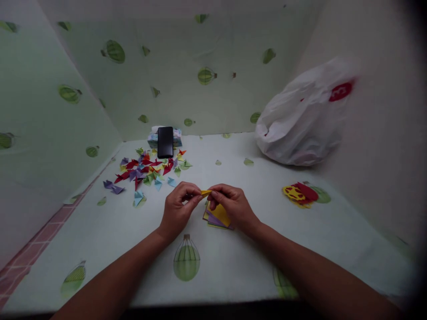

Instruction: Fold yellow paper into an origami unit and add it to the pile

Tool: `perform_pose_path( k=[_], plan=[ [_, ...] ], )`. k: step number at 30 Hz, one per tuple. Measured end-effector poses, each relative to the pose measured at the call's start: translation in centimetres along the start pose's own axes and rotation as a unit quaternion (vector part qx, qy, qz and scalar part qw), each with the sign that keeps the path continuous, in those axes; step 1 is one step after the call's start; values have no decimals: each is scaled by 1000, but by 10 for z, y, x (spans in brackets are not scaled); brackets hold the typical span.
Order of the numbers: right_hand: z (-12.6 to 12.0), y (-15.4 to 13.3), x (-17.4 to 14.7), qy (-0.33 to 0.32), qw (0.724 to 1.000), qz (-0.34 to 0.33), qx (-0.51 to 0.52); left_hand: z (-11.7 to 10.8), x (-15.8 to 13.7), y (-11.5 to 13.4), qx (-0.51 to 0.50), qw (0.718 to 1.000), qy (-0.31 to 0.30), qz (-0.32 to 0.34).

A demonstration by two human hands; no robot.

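A small folded piece of yellow paper [206, 193] is pinched between both my hands, above the middle of the table. My left hand [180, 205] grips its left end with thumb and index finger. On the opposite end, the fingertips of my right hand [233, 205] are closed. Just below and partly hidden by my right hand lies a stack of coloured paper squares [218, 217], with yellow, purple and green edges showing. Many small folded paper figures [145, 171] in red, purple, blue, green and yellow are scattered to the left, beyond my left hand.
A black phone [165, 142] leans against a tissue box [177, 137] at the back. Cut-out red and yellow paper shapes [305, 193] lie on the right. Behind them sits a large white plastic bag [300, 120]. Balloon-printed sheeting covers the table [150, 275] and back wall [173, 58].
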State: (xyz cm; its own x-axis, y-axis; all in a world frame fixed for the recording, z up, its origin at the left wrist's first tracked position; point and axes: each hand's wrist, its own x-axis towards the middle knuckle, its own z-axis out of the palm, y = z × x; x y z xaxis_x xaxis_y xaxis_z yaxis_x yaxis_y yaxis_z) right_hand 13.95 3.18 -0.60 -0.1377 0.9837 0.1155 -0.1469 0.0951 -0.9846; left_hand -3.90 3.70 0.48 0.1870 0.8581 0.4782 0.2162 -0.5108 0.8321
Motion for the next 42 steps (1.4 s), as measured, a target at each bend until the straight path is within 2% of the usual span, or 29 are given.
perform_pose_path(
  k=[5,10,14,28,36,42],
  plan=[
    [0,-6,-4,-3,999,-15,-34,-3,0,2,68,991,4,113],
    [0,-8,-6,-13,998,-40,-47,-6,1,1,145,957,-7,250],
    [0,-8,-6,-16,998,-47,-47,-8,1,1,157,948,-13,277],
    [-7,-11,-7,-37,975,-117,-186,-3,2,4,106,981,-33,162],
    [-8,-12,-5,-63,970,-116,-202,-2,-1,9,38,998,-19,50],
    [-7,-13,-5,-61,967,-115,-217,0,-3,7,-8,999,2,-39]
  ],
)
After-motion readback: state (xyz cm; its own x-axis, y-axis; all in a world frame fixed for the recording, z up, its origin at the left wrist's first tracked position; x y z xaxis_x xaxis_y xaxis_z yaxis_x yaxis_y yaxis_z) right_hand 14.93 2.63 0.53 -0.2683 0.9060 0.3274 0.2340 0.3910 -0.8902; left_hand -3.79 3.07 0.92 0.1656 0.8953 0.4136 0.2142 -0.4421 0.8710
